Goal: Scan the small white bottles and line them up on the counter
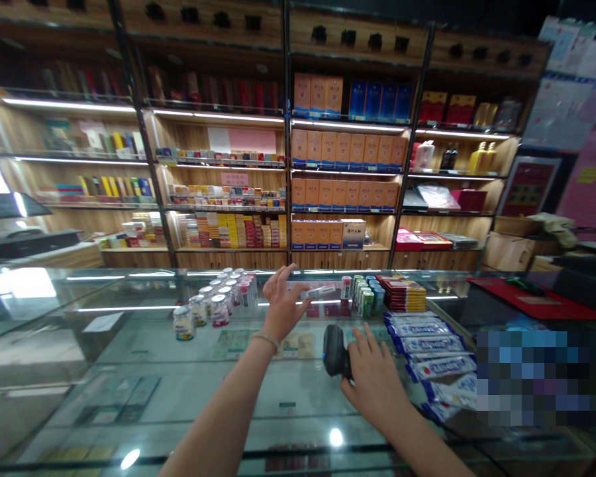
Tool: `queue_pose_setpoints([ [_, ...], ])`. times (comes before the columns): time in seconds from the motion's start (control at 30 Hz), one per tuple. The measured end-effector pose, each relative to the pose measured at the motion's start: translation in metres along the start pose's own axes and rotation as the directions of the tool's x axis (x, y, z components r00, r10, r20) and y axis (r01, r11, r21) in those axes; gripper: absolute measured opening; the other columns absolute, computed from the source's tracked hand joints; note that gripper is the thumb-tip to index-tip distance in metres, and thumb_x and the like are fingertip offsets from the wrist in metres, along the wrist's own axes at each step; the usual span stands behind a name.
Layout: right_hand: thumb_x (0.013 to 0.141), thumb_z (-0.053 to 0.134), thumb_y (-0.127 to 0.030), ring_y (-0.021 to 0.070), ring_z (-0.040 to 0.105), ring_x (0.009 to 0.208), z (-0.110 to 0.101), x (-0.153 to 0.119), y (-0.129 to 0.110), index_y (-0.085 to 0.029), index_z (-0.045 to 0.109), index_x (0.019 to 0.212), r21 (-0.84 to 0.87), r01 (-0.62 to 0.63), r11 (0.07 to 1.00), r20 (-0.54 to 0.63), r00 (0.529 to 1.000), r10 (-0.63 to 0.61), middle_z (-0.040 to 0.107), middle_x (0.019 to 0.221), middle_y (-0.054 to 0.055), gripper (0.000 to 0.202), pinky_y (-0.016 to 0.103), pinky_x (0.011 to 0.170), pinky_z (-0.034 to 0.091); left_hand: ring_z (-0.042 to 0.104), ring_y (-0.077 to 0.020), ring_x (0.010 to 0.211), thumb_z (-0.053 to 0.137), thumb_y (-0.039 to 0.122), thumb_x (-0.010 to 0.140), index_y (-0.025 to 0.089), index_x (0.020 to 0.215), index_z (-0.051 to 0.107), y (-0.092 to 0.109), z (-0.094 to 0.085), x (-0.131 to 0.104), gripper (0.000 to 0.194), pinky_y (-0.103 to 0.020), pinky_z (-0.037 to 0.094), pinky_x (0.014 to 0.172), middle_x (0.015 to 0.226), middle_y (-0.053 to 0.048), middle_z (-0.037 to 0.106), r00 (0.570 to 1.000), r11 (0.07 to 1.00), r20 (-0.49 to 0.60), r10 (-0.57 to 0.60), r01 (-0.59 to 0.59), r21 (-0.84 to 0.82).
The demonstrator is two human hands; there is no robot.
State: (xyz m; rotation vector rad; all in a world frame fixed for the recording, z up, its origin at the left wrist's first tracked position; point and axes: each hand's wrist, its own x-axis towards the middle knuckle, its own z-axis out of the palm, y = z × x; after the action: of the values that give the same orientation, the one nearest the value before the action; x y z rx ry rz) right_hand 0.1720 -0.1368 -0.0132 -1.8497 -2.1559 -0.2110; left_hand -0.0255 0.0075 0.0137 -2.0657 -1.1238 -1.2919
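Note:
Over the glass counter, my left hand [283, 305] has its thumb against one end of a small clear tube [321, 291]. The fingers behind the tube are partly hidden, and the others are raised. My right hand [375, 371] is around the handle of a black barcode scanner [334, 351], with some fingers stretched forward over it. The scanner's head points left, below the tube. Just beyond the tube stands a small red-and-white tube [346, 287], beside green bottles [365, 298].
Several lidded jars [184, 322] stand in rows on the left. Red and yellow packets [402, 293] are stacked at the right, with blue-and-white long packs [430, 344] in front. A red mat [536, 301] lies farther right. Orange boxes [347, 151] fill the shelves behind.

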Motion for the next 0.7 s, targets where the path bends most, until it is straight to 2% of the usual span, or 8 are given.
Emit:
queue_pose_setpoints([
  [0.1, 0.08, 0.057, -0.026, 0.0371, 0.034, 0.147, -0.001, 0.003, 0.001, -0.014, 0.067, 0.112, 0.049, -0.007, 0.999, -0.04, 0.999, 0.009, 0.045, 0.155, 0.016, 0.036, 0.051, 0.111, 0.041, 0.036, -0.0357, 0.141, 0.076, 0.031, 0.081, 0.028, 0.097, 0.073, -0.001, 0.001, -0.001, 0.017, -0.059, 0.03, 0.114, 0.151, -0.009, 0.042, 1.0, 1.0, -0.001, 0.008, -0.008, -0.001],
  [0.2, 0.08, 0.055, -0.024, 0.0331, 0.049, 0.137, -0.008, 0.004, 0.003, -0.015, 0.066, 0.108, 0.134, -0.028, 0.991, -0.118, 0.992, 0.044, 0.045, 0.155, 0.015, 0.031, 0.044, 0.1, 0.051, 0.037, -0.0355, 0.141, 0.076, 0.032, 0.081, 0.028, 0.096, 0.073, -0.002, 0.001, -0.002, 0.016, -0.058, 0.031, 0.114, 0.15, -0.009, 0.042, 1.0, 1.0, -0.018, 0.01, -0.01, 0.011],
  [0.3, 0.08, 0.055, -0.024, 0.0287, 0.065, 0.118, -0.02, 0.003, 0.004, -0.017, 0.062, 0.115, 0.269, -0.017, 0.963, -0.214, 0.974, 0.077, 0.045, 0.155, 0.014, 0.037, 0.039, 0.087, 0.056, 0.038, -0.0354, 0.14, 0.078, 0.033, 0.08, 0.028, 0.096, 0.074, -0.002, 0.001, -0.002, 0.017, -0.057, 0.032, 0.114, 0.15, -0.009, 0.042, 0.999, 1.0, -0.046, -0.007, 0.008, 0.028],
  [0.37, 0.08, 0.056, -0.024, 0.0269, 0.068, 0.11, -0.029, 0.004, 0.005, -0.019, 0.058, 0.122, 0.374, 0.011, 0.927, -0.257, 0.962, 0.092, 0.053, 0.148, 0.013, 0.043, 0.036, 0.083, 0.055, 0.038, -0.0354, 0.14, 0.078, 0.032, 0.079, 0.028, 0.096, 0.074, -0.002, 0.001, -0.002, 0.017, -0.057, 0.032, 0.115, 0.15, -0.009, 0.041, 0.998, 0.999, -0.062, -0.025, 0.028, 0.035],
  [0.47, 0.083, 0.055, -0.026, 0.0254, 0.071, 0.097, -0.041, 0.009, 0.005, -0.021, 0.057, 0.123, 0.517, 0.007, 0.856, -0.188, 0.977, 0.106, 0.072, 0.113, 0.009, 0.04, 0.031, 0.075, 0.053, 0.038, -0.0351, 0.14, 0.076, 0.033, 0.082, 0.028, 0.096, 0.074, -0.002, 0.001, -0.002, 0.015, -0.057, 0.032, 0.115, 0.148, -0.01, 0.042, 0.995, 0.998, -0.085, -0.049, 0.053, 0.042],
  [0.53, 0.086, 0.054, -0.027, 0.0234, 0.072, 0.083, -0.046, 0.014, 0.004, -0.021, 0.058, 0.122, 0.598, -0.038, 0.801, -0.082, 0.991, 0.108, 0.074, 0.092, 0.005, 0.037, 0.028, 0.066, 0.049, 0.039, -0.0344, 0.139, 0.074, 0.034, 0.084, 0.028, 0.095, 0.075, -0.002, 0.0, -0.001, 0.013, -0.057, 0.033, 0.115, 0.145, -0.01, 0.044, 0.992, 0.996, -0.109, -0.061, 0.067, 0.051],
  [0.6, 0.085, 0.055, -0.028, 0.0211, 0.07, 0.073, -0.047, 0.019, 0.003, -0.022, 0.059, 0.123, 0.663, -0.07, 0.746, -0.009, 0.995, 0.101, 0.073, 0.083, 0.002, 0.038, 0.026, 0.061, 0.046, 0.04, -0.0332, 0.138, 0.072, 0.035, 0.086, 0.027, 0.095, 0.075, -0.003, 0.0, -0.001, 0.013, -0.055, 0.035, 0.114, 0.143, -0.011, 0.045, 0.99, 0.996, -0.13, -0.061, 0.069, 0.057],
  [0.7, 0.081, 0.059, -0.026, 0.0203, 0.069, 0.07, -0.042, 0.023, 0.0, -0.024, 0.062, 0.119, 0.714, -0.051, 0.699, -0.004, 0.997, 0.076, 0.073, 0.08, 0.0, 0.037, 0.024, 0.059, 0.044, 0.04, -0.0331, 0.138, 0.071, 0.037, 0.086, 0.027, 0.095, 0.075, -0.003, -0.001, -0.001, 0.014, -0.056, 0.035, 0.114, 0.142, -0.011, 0.046, 0.987, 0.995, -0.147, -0.058, 0.069, 0.069],
])
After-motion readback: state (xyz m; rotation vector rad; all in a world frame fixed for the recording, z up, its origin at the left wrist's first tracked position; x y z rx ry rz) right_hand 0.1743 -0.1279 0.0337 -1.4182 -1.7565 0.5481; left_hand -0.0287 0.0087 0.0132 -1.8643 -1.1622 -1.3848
